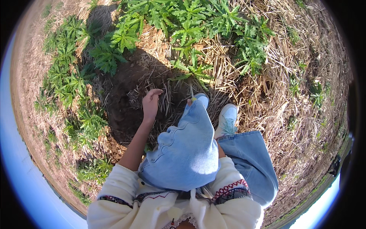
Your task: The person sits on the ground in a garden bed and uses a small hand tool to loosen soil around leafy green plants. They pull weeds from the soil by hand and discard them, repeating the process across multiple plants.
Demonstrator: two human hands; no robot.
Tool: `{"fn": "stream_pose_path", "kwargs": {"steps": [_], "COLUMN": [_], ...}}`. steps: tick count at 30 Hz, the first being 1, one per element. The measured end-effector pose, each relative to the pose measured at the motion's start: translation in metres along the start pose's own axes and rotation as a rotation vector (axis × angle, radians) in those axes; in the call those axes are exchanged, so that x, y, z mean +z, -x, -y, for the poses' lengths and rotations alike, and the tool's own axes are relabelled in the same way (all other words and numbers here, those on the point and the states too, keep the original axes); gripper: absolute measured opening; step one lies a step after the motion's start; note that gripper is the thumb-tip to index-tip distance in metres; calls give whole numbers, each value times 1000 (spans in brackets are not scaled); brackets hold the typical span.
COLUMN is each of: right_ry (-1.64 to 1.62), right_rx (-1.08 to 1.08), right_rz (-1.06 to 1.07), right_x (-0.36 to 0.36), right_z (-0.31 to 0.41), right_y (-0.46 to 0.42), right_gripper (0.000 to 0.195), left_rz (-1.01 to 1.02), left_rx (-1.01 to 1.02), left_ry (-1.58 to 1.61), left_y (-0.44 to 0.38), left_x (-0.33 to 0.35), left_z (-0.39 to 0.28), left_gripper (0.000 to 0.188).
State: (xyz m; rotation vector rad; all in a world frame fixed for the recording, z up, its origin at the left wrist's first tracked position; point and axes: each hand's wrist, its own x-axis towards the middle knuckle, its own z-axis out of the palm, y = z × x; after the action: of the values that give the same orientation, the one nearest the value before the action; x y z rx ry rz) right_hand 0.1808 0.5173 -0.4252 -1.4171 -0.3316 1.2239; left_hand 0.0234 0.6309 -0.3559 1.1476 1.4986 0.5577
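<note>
My left hand (151, 100) is raised over shaded dark soil (123, 100), with its fingers loosely bent and nothing seen in it. My right arm passes behind the raised denim knee. Only a fingertip of my right hand (189, 102) shows beside a white shoe (202, 98). It lies against a small yellow piece (194, 99), from which a thin pale rod (191, 87) runs up to the base of a leafy green plant (194, 70). The rest of this hand is hidden by the jeans (186, 148). Whether the rod is a tool or a stem is unclear.
Jagged-leaved green plants (188, 31) grow across the top, with more plants (67, 77) down the left. Dry straw (288, 86) covers the ground at the right. The other shoe (228, 114) stands on straw. My shadow falls over the soil at the upper left.
</note>
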Motion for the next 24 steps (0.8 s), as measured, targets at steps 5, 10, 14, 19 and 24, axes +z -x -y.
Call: {"fn": "stream_pose_path", "kwargs": {"steps": [5,10,14,19,24], "right_ry": [253,620,893,1030,964], "right_rx": [-63,169,155,110,147], "right_rz": [89,70,69,186,137], "right_x": [-6,-35,-76,-74,-70], "right_z": [51,124,128,133,133], "right_y": [-38,-58,-35,-23,-19], "right_gripper": [21,25,34,43,35], "left_rz": [-30,93,164,83,143], "left_rx": [-2,-67,131,384,527], "left_ry": [40,-16,-159,-862,-1133], "left_y": [4,4,-11,-56,-86], "left_x": [0,14,32,86,106], "left_z": [17,18,10,-31,-22], "left_gripper": [22,24,22,34,37]}}
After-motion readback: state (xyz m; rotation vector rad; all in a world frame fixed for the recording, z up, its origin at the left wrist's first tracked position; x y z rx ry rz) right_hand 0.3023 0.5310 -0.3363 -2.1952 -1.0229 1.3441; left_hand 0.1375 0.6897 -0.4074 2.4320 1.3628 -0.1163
